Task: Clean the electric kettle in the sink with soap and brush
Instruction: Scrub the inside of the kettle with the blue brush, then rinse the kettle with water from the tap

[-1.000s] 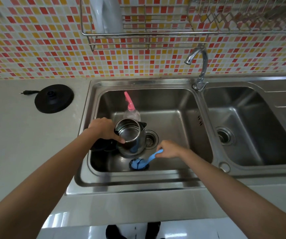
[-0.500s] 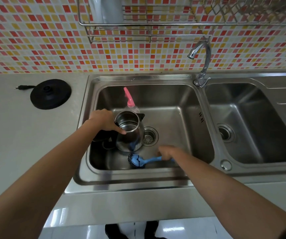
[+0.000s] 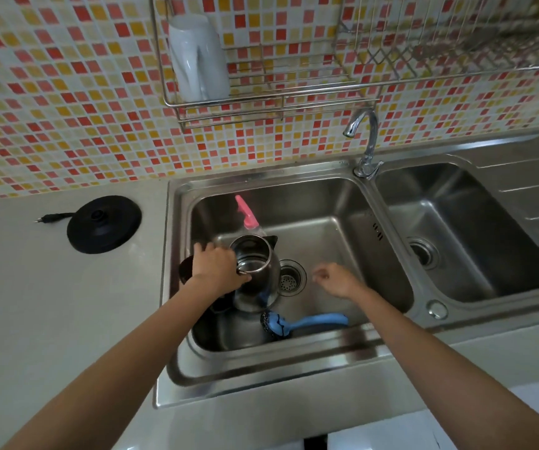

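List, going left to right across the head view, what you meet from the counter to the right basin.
The plug → kettle base → kettle → right hand → tap → right drain.

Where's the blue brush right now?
In the head view, the blue brush lies loose on the floor of the left sink basin, against its front wall, just in front of the kettle and below the empty right hand.
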